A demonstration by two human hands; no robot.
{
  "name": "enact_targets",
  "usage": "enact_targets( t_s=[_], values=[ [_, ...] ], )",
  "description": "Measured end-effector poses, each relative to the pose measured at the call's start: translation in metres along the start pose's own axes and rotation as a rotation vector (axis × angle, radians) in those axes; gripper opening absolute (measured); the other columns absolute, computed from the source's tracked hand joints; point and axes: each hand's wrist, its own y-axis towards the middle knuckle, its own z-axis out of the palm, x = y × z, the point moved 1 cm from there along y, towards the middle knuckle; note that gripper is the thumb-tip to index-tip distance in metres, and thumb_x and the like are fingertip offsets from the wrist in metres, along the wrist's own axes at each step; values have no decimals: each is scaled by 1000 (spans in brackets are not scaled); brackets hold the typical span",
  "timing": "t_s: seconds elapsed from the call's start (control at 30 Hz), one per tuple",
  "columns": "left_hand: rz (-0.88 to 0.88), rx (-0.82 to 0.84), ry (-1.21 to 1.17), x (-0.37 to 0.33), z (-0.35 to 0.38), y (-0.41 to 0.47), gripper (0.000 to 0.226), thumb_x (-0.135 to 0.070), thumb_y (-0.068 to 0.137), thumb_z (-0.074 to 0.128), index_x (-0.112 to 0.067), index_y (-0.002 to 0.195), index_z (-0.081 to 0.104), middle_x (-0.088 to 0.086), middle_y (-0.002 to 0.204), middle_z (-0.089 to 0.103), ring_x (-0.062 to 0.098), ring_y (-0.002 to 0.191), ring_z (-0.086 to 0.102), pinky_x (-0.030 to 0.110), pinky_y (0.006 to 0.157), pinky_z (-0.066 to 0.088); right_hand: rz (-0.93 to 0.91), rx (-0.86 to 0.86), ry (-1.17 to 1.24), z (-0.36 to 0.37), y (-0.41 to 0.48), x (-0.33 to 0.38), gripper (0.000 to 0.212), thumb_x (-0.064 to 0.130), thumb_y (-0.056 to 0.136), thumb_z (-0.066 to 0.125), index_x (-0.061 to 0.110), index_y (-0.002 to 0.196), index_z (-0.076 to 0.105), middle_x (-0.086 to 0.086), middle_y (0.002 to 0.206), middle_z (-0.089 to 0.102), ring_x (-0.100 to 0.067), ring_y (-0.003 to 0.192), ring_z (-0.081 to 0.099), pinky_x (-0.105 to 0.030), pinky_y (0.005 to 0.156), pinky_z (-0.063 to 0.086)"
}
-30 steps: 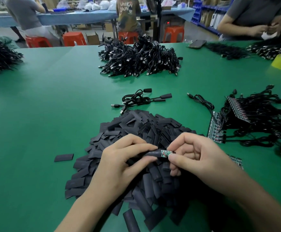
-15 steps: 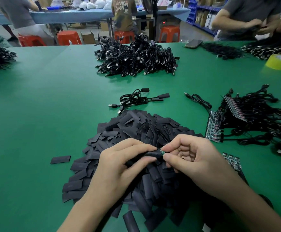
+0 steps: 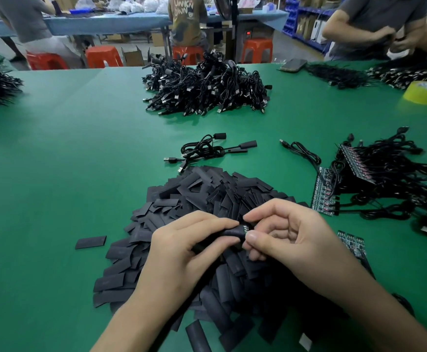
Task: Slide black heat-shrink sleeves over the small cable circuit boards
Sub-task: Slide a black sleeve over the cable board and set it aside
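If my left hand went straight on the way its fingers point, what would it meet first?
Most likely the right hand, whose fingertips pinch the board end just past the sleeve.

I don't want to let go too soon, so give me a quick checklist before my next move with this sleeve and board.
1. The left hand grips the heat-shrink sleeve: ok.
2. The right hand pinches the circuit board at its exposed end: ok.
3. Board fully covered: not ok, a green sliver shows at the sleeve's mouth.
4. Board centred inside the sleeve: cannot tell, the left hand covers most of it.
5. Spare sleeves within reach: ok, the sleeve pile lies under both hands.
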Motion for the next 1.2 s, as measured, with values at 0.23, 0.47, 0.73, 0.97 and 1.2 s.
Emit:
enact_targets(
  t_s=[0.23,0.47,0.73,0.97,1.2],
  values=[
    [-33,-22,13,-2,0,1,18,-23,86,78,-17,102,80,-13,93,72,4,86,68,13,79,48,-73,-33,-123,-4,-1,0,12,6,92,71,17,86,72,-5,78,77,-19,70,75,-28,68,60],
    [46,-33,55,-3,2,-1,19,-19,87,79,-14,105,79,-10,96,72,3,90,68,14,82,48,11,-11,-56,-6,1,-2,15,7,94,69,14,81,73,-8,71,75,-23,63,74,-23,62,57],
    [81,-33,82,-4,2,-2,17,-18,87,78,-11,103,80,-6,96,73,3,90,68,15,83,50,-4,-10,-52,-4,1,-4,12,5,94,69,9,83,72,-9,70,74,-23,60,73,-23,60,55],
    [75,-31,86,-7,3,-1,18,-18,86,79,-11,102,81,-6,94,74,3,88,68,14,82,51,-22,0,-66,-3,0,-5,12,6,94,68,10,82,71,-9,70,74,-22,60,72,-23,61,56],
    [-15,-44,34,-4,3,-1,18,-23,86,80,-15,101,80,-12,93,73,3,87,69,14,79,49,-115,9,-181,-7,-1,-2,9,26,87,73,27,95,71,1,84,75,-18,76,73,-34,74,60]
  ],
)
